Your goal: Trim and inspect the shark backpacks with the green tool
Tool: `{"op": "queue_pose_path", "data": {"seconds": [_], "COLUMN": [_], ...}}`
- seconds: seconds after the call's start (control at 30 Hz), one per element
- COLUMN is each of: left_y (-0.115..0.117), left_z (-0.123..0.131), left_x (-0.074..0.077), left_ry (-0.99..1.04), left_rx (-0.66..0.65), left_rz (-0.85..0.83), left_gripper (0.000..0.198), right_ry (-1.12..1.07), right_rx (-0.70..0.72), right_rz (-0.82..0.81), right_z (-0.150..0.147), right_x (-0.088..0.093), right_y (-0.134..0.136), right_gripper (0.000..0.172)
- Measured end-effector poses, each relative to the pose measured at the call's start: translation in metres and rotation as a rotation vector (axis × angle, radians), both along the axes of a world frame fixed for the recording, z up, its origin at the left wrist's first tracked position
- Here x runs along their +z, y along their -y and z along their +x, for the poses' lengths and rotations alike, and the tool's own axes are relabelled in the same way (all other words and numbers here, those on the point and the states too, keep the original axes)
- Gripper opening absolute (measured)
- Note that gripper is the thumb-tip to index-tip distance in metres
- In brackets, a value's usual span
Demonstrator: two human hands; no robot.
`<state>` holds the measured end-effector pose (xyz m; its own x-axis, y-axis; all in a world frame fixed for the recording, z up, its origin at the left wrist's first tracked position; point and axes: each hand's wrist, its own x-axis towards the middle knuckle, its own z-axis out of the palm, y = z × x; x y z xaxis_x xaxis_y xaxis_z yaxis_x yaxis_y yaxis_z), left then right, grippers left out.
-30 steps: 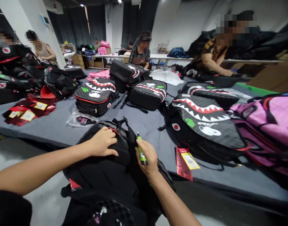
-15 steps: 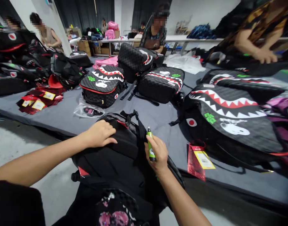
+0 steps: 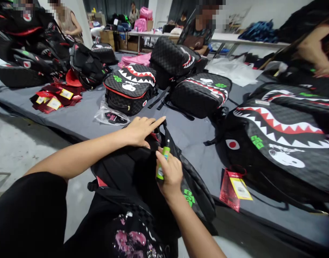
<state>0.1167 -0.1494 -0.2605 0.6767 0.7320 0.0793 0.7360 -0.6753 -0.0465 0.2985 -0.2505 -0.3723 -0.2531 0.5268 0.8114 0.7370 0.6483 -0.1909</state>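
A black backpack (image 3: 118, 166) leans at the table's front edge, close to my body, with green patches on its right side. My left hand (image 3: 140, 132) lies across its top edge with fingers stretched out, the index finger reaching to a black strap (image 3: 168, 130). In my right hand (image 3: 171, 173) is a slim green tube (image 3: 164, 163) with a dark neck and a pale tip pointing up; I cannot tell its exact kind. That hand is over the backpack's right part, beside the strap.
Shark-mouth backpacks (image 3: 277, 136) (image 3: 130, 86) (image 3: 202, 95) stand on the grey-covered table (image 3: 81, 123). Red tags (image 3: 55, 96) are piled at left, near a clear plastic bag (image 3: 110, 114). Another tag (image 3: 238, 188) lies at right. Other people (image 3: 198, 30) work across the table.
My left hand has moved right along the backpack's top and its index finger has straightened. My right hand, with the green tube, has shifted slightly left. The camera view has turned a little left.
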Motion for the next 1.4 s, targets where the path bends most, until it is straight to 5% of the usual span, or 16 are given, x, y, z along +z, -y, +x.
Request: {"op": "queue_pose_path", "data": {"seconds": [0.17,0.33,0.73,0.97,1.23,1.4], "left_y": [-0.022,-0.034,-0.006,-0.006,-0.010,-0.015], "left_z": [0.008,0.005,0.002,0.004,0.009,0.012], "left_x": [-0.013,-0.036,-0.034,-0.043,-0.049,-0.056], "left_ry": [-0.094,-0.060,-0.191,-0.145,-0.192,-0.135], "left_rx": [0.034,-0.029,-0.029,-0.006,-0.010,0.001], "left_rz": [-0.017,-0.007,0.055,0.100,0.059,0.088], "left_gripper": [0.113,0.102,0.134,0.115,0.137,0.122], "right_ry": [-0.177,-0.260,-0.290,-0.265,-0.148,0.021], "right_rx": [-0.068,0.050,0.082,0.111,0.156,0.208], "right_rz": [-0.068,-0.218,-0.191,-0.409,-0.570,-0.784], "right_z": [-0.037,-0.037,-0.017,0.003,0.004,0.012], "right_x": [-0.009,-0.009,-0.034,-0.015,0.023,0.042], "right_y": [-0.009,0.011,-0.007,-0.003,-0.021,-0.042], "right_gripper": [0.030,0.024,0.032,0.046,0.019,0.021]}}
